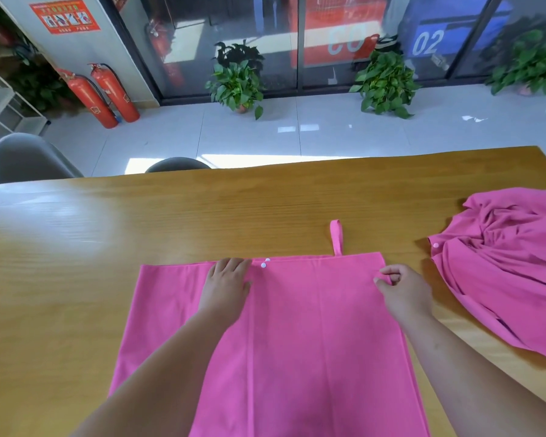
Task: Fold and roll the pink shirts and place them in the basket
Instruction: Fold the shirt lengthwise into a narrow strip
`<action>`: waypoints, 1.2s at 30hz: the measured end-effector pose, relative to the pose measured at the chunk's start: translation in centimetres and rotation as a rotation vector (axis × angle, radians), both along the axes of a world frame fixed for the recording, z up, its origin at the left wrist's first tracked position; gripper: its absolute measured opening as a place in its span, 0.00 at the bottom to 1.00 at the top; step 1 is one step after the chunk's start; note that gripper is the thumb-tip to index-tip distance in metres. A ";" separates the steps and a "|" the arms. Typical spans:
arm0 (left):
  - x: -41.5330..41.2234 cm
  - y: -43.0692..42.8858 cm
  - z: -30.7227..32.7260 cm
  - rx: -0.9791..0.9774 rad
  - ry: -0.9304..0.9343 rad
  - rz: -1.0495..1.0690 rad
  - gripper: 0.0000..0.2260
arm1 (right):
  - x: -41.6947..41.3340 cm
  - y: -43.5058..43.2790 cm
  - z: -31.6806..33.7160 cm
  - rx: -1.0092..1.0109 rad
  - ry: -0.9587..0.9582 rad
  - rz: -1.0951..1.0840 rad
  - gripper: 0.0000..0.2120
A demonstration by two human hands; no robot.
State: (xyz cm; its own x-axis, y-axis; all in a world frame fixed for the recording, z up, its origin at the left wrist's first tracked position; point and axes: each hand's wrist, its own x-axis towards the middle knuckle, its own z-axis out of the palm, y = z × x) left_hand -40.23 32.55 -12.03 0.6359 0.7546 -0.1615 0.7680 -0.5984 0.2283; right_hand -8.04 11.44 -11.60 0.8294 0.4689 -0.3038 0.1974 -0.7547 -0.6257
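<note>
While the left hand (226,287) presses flat on the spread shirt (297,342) and the right hand (402,290) pinches its far corner, folding is barely begun; a second shirt (511,263) lies crumpled beyond the right hand, no basket visible.

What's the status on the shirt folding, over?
Left hand flat on the spread pink shirt near its snaps. Right hand pinching its top right corner. Second pink shirt crumpled on the table, right side. No basket in view.
</note>
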 end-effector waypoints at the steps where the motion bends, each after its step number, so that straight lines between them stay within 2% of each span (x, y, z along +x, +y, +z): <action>1: 0.5 0.5 0.0 -0.001 0.013 0.000 0.21 | 0.2 0.1 0.0 -0.023 -0.006 0.013 0.09; 7: 2.5 2.8 -0.2 -0.011 0.024 0.029 0.10 | 1.3 1.0 -0.1 -0.123 -0.018 0.069 0.16; 11: 3.6 3.6 0.0 -0.044 0.037 0.066 0.05 | 1.8 1.5 -0.6 -0.136 -0.045 0.081 0.13; 14: 3.9 3.4 -0.1 -0.019 -0.063 0.085 0.03 | 2.0 1.3 -1.1 -0.128 -0.065 0.082 0.12; 16: 3.8 2.9 -0.4 0.047 -0.143 0.069 0.05 | 1.9 1.0 -1.5 -0.120 -0.087 0.068 0.11; 19: 3.8 2.6 -1.2 0.081 -0.148 0.066 0.05 | 1.8 0.8 -1.8 -0.113 -0.115 0.060 0.11; 21: 3.8 2.9 -1.4 0.050 -0.114 0.092 0.06 | 2.0 0.8 -1.9 -0.132 -0.128 0.055 0.11; 23: 4.0 3.4 -1.4 0.030 -0.069 0.085 0.10 | 2.6 1.1 -2.0 -0.175 -0.130 0.053 0.13; 29: 4.9 5.4 -0.2 -0.126 0.135 0.075 0.13 | 3.7 2.4 0.0 -0.345 -0.066 0.203 0.06; 32: 5.0 5.7 0.5 -0.149 0.175 0.060 0.10 | 4.0 2.2 0.6 -0.290 -0.047 0.160 0.09; 36: 4.3 6.0 1.3 -0.206 0.073 0.087 0.07 | 4.0 1.4 1.1 -0.137 0.038 0.144 0.07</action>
State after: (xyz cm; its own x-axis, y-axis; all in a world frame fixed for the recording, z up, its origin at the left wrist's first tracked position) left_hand -35.90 38.50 -10.76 0.5506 0.7527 -0.3609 0.8338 -0.4754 0.2807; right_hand -4.09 12.81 -10.55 0.7431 0.5341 -0.4032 0.2877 -0.7989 -0.5282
